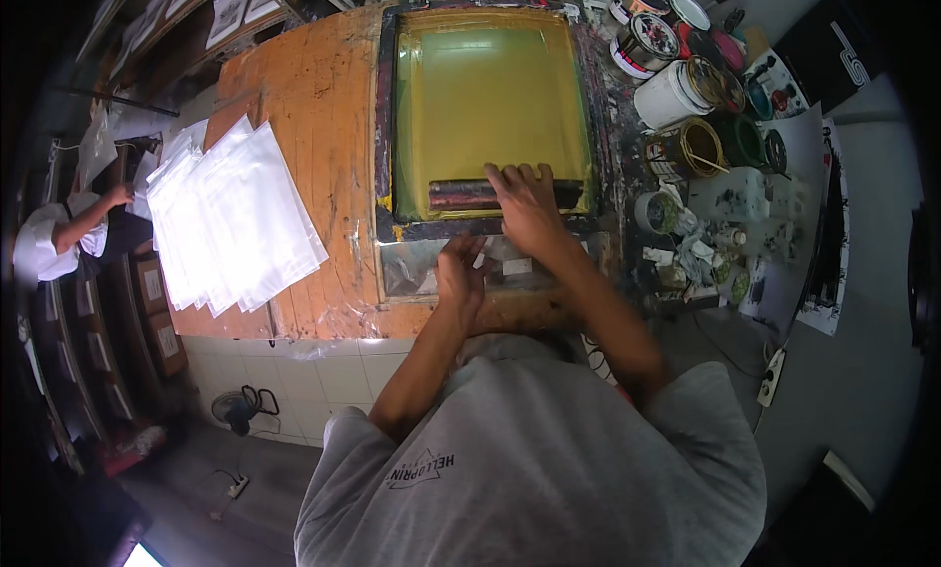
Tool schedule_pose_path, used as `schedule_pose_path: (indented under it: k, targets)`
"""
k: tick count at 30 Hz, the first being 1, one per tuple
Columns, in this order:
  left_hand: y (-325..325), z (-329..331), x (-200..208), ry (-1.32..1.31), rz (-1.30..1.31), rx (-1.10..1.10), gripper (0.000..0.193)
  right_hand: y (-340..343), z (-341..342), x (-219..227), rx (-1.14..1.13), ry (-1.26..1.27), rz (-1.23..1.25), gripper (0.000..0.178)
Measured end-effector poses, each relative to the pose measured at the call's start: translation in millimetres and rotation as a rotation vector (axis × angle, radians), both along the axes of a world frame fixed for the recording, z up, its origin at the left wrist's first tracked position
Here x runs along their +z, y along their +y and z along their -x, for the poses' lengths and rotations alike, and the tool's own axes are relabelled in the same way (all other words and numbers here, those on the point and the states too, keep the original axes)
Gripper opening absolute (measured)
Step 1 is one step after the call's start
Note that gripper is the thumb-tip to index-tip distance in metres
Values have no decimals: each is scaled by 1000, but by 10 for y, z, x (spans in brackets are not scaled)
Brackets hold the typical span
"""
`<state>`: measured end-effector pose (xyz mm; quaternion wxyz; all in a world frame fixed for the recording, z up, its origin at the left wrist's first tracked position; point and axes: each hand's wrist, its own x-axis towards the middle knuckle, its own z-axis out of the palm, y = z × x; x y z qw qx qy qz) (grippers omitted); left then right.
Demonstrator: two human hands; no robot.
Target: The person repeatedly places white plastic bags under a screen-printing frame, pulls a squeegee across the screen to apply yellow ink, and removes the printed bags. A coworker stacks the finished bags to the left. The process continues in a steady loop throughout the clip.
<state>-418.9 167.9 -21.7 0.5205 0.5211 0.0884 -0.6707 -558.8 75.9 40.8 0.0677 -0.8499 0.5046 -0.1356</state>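
Observation:
My right hand (529, 209) is closed over a dark squeegee (461, 194), its fingers wrapped across the top. The squeegee lies crosswise on the near part of a yellow-green mesh printing screen (495, 97). A dark, ink-stained frame (388, 126) with tape along its inside borders the mesh. My left hand (461, 278) is at the near edge of this frame, its fingers bent; what they hold, if anything, is hidden. Beneath that edge, clear plastic (412, 271) and a small white piece (515, 266) show on the wooden table.
White plastic bags or sheets (235, 219) lie fanned out on the wooden table (314, 106). Behind them, at the left, a person's hand (122, 194) reaches toward the pile. Paint cans (701, 146) and a white bucket (668, 97) crowd the right side. Crumpled wipes (691, 248) lie nearer.

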Motion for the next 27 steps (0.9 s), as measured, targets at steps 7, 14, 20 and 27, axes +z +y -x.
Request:
schedule_pose_path:
  k: [7, 14, 20, 27]
  targets:
    - [-162, 38, -32, 2, -70, 47, 45, -159, 30, -572, -34, -5, 15, 60]
    - [-187, 72, 104, -15, -117, 69, 48, -1132, 47, -669, 16, -15, 63, 75]
    - [-222, 64, 185, -32, -158, 84, 25, -2621, -21, -835, -29, 70, 138, 79]
    - [-107, 22, 132, 34, -126, 115, 15, -3491, 8, -781, -28, 67, 111, 75]
